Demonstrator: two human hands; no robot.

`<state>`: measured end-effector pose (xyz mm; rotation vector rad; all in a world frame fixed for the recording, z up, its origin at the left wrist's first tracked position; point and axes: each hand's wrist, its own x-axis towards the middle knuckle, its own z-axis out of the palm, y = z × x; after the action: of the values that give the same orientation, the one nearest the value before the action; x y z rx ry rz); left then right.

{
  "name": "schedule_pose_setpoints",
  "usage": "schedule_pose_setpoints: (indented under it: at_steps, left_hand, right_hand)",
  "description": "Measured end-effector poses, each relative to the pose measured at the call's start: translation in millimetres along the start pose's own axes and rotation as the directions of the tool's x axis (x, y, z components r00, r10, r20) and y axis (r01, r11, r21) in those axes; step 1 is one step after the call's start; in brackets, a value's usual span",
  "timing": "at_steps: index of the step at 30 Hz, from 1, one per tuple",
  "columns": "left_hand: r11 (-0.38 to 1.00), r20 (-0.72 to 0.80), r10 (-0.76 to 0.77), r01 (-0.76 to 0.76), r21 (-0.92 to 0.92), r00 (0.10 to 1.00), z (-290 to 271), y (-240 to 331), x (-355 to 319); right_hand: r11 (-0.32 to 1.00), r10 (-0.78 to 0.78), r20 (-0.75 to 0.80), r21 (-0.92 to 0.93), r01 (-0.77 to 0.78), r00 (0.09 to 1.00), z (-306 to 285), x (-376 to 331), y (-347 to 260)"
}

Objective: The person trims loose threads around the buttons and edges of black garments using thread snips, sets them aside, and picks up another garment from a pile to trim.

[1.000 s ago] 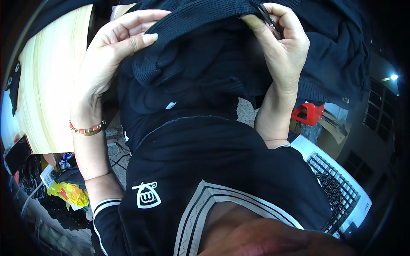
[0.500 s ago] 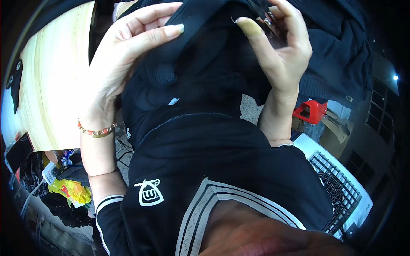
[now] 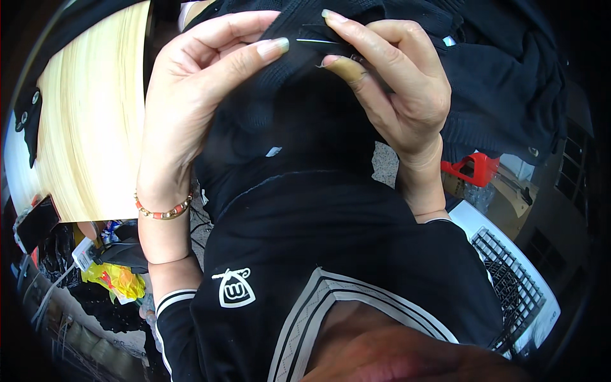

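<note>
Between thumb and fingers, my left hand (image 3: 207,79) pinches an edge of a black knitted garment (image 3: 254,121), raised in front of my chest. My right hand (image 3: 404,83) is curled around what look like dark thread snips (image 3: 317,41). One slim bright blade points left toward the pinched cloth; most of the tool is hidden by my fingers and dark against the fabric. A yellowish cover (image 3: 347,68) wraps the right thumb, and a short thread shows at its tip. A small white tag (image 3: 273,151) lies on the black cloth below the left hand.
On the left is a pale wooden table (image 3: 95,121) with a phone (image 3: 37,224) at its near corner. Below it are a power strip (image 3: 83,253) and a yellow bag (image 3: 121,280). At right stand a red plastic thing (image 3: 480,169) and a white-framed black basket (image 3: 509,280).
My right hand has turned and come closer to my left, its index finger now extended leftward. The bright blade has come into sight. My left hand keeps its pinch on the garment.
</note>
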<state>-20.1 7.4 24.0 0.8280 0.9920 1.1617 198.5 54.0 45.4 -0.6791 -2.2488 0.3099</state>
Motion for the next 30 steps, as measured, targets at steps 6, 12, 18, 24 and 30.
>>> schedule_pose_setpoints:
  at_steps: [6,12,18,24,30]
  left_hand:
    - [0.994,-0.113,0.063,-0.053,0.095,0.992,2.4,-3.5,-2.9]
    - [0.999,-0.061,0.035,-0.035,0.0,0.998,-1.1,-3.6,-2.1]
    - [0.999,-0.064,0.006,-0.008,-0.034,0.998,-2.9,-7.5,-4.7]
    - [0.999,-0.265,0.052,-0.053,0.004,0.963,-5.8,-12.8,-12.6]
    - [0.996,-0.125,-0.065,0.057,-0.066,0.99,-42.8,-42.9,-40.8]
  right_hand:
    - [0.996,0.041,-0.129,-0.079,-0.052,0.991,2.0,5.0,-5.6]
    - [0.985,-0.041,-0.058,-0.172,0.03,0.997,1.3,-3.1,10.5]
    - [0.996,0.09,0.051,-0.007,-0.09,0.995,0.1,-4.9,0.7]
    - [0.985,0.17,-0.082,0.004,-0.171,0.982,14.9,4.2,13.1]
    - [0.978,0.208,-0.057,0.031,-0.206,0.977,18.1,0.3,16.6]
